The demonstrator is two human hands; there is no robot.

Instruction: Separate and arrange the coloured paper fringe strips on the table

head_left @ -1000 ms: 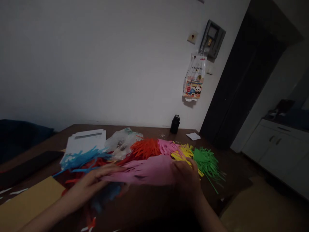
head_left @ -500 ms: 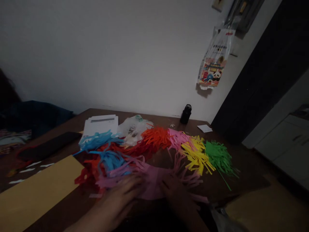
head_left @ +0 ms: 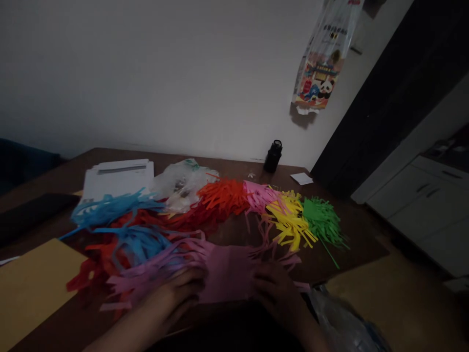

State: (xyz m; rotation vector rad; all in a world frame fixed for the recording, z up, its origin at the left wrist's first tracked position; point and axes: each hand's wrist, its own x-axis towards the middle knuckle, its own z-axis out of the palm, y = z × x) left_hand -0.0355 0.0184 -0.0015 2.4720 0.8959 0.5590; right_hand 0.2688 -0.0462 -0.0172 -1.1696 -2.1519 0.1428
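Pressing down on a pink fringed paper sheet (head_left: 227, 271), the left hand (head_left: 179, 292) and the right hand (head_left: 273, 292) lie flat with fingers spread, one on each end of it, gripping nothing. The sheet lies at the near edge of the table (head_left: 351, 247), its cut strips fanning away from the person. Crowding its left end are blue strips (head_left: 110, 212) and red strips (head_left: 91, 271), tangled together; behind it run orange strips (head_left: 222, 195), a pink bunch (head_left: 258, 195), yellow strips (head_left: 289, 222) and green strips (head_left: 322, 220) in a row. A crumpled clear plastic bag (head_left: 181, 183) and a white paper stack (head_left: 117, 177) sit farther back, a yellow sheet (head_left: 29, 288) at the near left. A small black bottle (head_left: 273, 155) stands by the white wall (head_left: 164, 73), where a printed plastic bag (head_left: 322, 58) hangs. The room is dim; a dark doorway (head_left: 399, 88) and white cabinets (head_left: 428, 205) lie to the right.
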